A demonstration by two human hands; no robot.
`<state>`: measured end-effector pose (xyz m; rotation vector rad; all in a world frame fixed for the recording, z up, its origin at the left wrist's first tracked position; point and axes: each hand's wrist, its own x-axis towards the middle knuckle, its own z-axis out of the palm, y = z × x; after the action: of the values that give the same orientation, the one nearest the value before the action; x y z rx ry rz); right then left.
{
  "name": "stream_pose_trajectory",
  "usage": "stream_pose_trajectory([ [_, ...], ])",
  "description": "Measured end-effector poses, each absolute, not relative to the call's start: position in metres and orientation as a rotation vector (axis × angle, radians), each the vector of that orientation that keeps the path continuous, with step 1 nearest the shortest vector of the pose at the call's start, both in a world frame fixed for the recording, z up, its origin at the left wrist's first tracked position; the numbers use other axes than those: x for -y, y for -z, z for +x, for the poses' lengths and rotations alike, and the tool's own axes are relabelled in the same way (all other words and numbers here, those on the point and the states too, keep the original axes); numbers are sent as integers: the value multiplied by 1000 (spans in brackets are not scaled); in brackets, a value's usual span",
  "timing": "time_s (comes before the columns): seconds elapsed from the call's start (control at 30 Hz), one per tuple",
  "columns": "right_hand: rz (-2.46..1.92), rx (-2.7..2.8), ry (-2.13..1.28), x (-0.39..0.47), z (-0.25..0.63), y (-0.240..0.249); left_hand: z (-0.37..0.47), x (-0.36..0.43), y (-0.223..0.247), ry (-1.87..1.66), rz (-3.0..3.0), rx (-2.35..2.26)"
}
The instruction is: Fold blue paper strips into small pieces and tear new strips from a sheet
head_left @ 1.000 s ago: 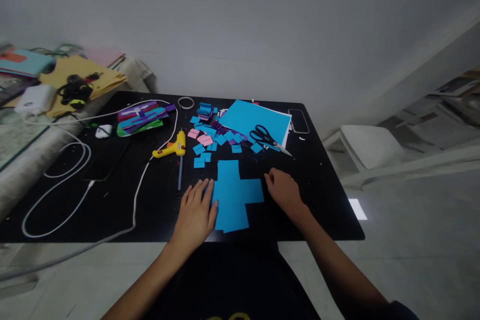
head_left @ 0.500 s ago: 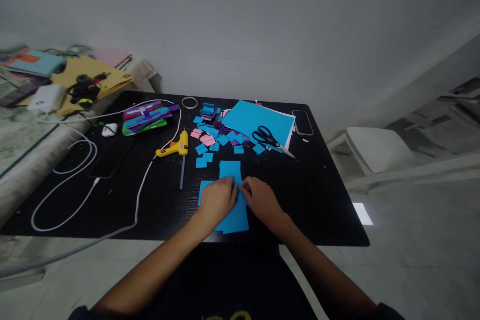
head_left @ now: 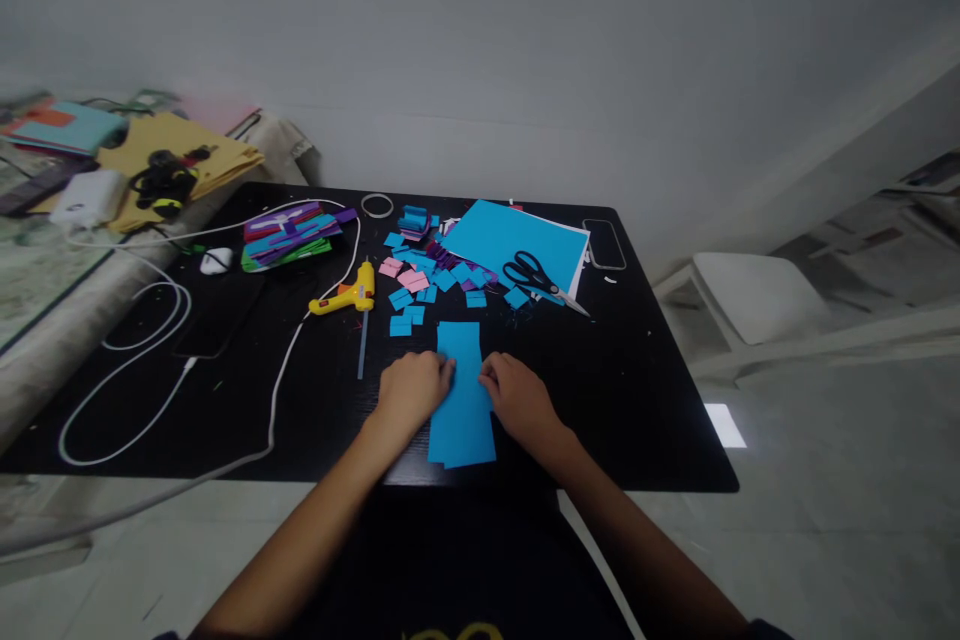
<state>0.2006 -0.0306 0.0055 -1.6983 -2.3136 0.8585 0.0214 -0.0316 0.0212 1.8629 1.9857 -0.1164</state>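
Observation:
Two or more overlapping blue paper strips (head_left: 463, 420) lie lengthwise on the black table, slightly fanned at the near end. My left hand (head_left: 412, 382) rests at their left edge, fingers curled, thumb by the paper. At the right edge my right hand (head_left: 516, 390) has thumb and forefinger pinched together on or beside the paper. What either hand holds is too small to make out. Beyond the strips lie small folded blue pieces (head_left: 401, 325) and pink pieces (head_left: 413, 280). Black-handled scissors (head_left: 544, 282) lie on a large blue sheet (head_left: 502, 238).
A yellow glue gun (head_left: 352, 290) with a glue stick lies left of the pieces. White cables (head_left: 274, 410) cross the table's left side, near a phone (head_left: 217, 320) and a bundle of coloured strips (head_left: 292, 235). Another phone (head_left: 604, 245) lies back right, and a white stool (head_left: 757, 298) stands beyond.
My left hand has moved left, off the middle of the blue strips to their left edge. The blue paper that stuck out at the left no longer shows. My right hand has hardly moved.

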Motion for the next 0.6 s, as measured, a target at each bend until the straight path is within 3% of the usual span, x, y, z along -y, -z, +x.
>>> stream_pose_trajectory([
  [0.6, -1659, 2263, -942, 30, 203, -5, -42, 38, -25, 183, 1684, -2057],
])
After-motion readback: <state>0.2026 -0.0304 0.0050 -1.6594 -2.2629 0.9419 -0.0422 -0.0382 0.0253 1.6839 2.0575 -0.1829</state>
